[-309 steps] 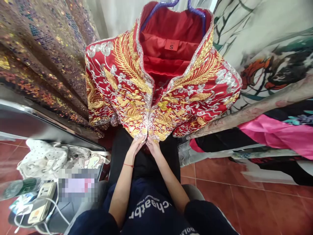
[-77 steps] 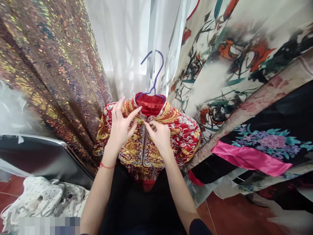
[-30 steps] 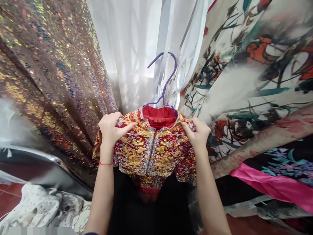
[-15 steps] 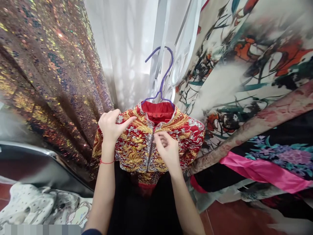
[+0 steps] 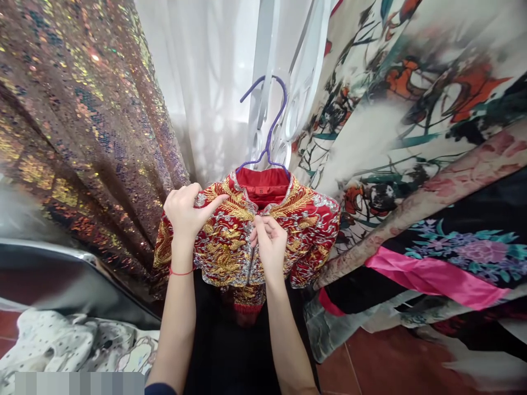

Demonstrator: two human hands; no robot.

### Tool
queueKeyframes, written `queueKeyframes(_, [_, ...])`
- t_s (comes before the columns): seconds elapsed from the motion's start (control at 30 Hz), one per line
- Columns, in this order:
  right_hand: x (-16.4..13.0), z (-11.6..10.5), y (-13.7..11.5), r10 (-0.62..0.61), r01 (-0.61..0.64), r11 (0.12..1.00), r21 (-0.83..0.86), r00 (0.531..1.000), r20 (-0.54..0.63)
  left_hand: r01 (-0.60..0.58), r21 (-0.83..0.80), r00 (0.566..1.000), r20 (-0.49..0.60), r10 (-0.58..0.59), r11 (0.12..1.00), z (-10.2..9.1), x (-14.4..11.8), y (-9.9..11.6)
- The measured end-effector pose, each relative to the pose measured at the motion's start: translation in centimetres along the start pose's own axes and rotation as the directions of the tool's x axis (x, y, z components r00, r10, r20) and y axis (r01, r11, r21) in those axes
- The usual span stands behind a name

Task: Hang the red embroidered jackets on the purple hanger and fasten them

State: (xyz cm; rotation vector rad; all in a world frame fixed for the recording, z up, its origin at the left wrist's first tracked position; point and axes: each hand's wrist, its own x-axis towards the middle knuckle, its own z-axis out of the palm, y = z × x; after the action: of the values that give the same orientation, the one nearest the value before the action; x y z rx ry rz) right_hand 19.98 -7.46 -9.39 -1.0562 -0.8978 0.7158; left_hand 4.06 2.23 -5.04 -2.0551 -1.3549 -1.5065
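Note:
A red jacket (image 5: 226, 238) with gold and silver embroidery and a stand collar is on a purple hanger (image 5: 269, 131). My left hand (image 5: 183, 211) is closed over the jacket's shoulder at the left, fingers curled behind it and thumb stretched across the front. At the front opening, just under the collar, my right hand (image 5: 269, 238) pinches with thumb and fingertips; they cover whatever small part they grip there. Below them the silver-trimmed front edges meet in a straight line. Inside the collar shows a red size label (image 5: 261, 190).
Sequinned fabric (image 5: 94, 120) hangs at the left above a black chair-like surface (image 5: 53, 274) and dotted white cloth (image 5: 53, 340). White hangers (image 5: 304, 82) hang behind the purple one. Floral garments (image 5: 391, 120) and a pink ribbon (image 5: 432, 277) crowd the right side.
My right hand has moved slightly left and up, its fingertips closing in at the top of the front opening. My left hand keeps its hold on the shoulder. The view has shifted a little.

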Motion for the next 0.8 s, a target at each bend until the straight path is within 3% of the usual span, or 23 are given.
queueKeyframes(0.2, [-1.8,-0.3,1.6,0.031,-0.031,0.999,0.016,0.999,-0.043,-0.006,0.006,1.0,0.01,0.006,1.0,-0.5,-0.5,0.3])
queueKeyframes(0.4, [-2.1,-1.4,2.0,0.052,-0.059,0.989,0.132,0.997,0.056,0.009,0.006,1.0,0.003,-0.009,1.0,-0.6,-0.7,0.5])
queueKeyframes(0.53, [-1.8,-1.8,2.2,0.075,-0.086,0.972,0.219,0.995,0.06,0.019,0.003,1.0,0.002,-0.019,1.0,-0.7,-0.7,0.6])
queueKeyframes(0.8, [-2.0,-2.5,2.6,0.091,-0.096,0.995,0.014,0.975,0.204,0.03,-0.008,1.0,0.005,-0.03,1.0,-0.5,-0.6,0.6])
